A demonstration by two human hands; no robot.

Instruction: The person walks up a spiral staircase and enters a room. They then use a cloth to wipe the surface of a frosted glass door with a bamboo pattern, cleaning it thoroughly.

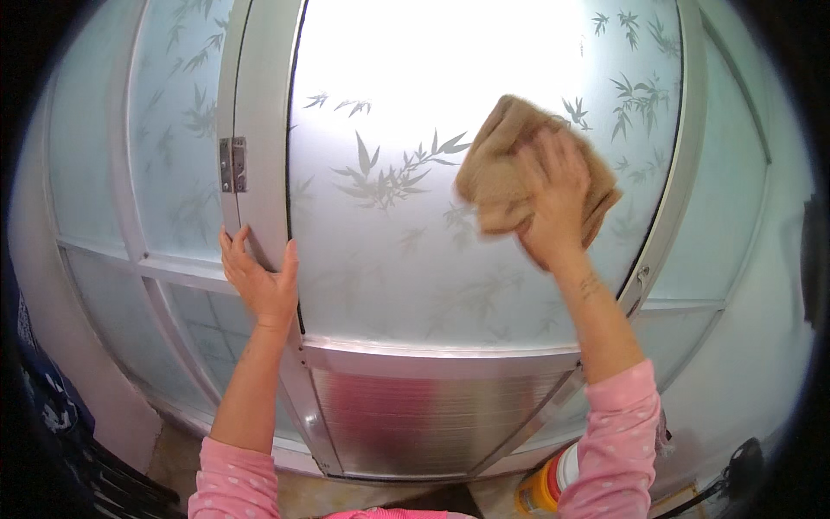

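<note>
A folded brown cloth [502, 162] lies flat against the frosted glass pane [389, 259] of a metal-framed door. My right hand [557, 188] presses on the cloth with spread fingers, slightly blurred; part of the palm side is hidden. Printed bamboo leaves cover the glass. On the left, my left hand [262, 272] rests on the door's metal stile [262, 130], its fingers and thumb apart, below a metal hinge [233, 165]. A ribbed metallic panel [441, 422] fills the door's lower part.
Frosted side panes [175, 130] flank the door. A door handle [639, 285] is on the right stile. An orange and white bucket [551, 483] stands on the floor at lower right. Dark fabric [58, 402] hangs at lower left.
</note>
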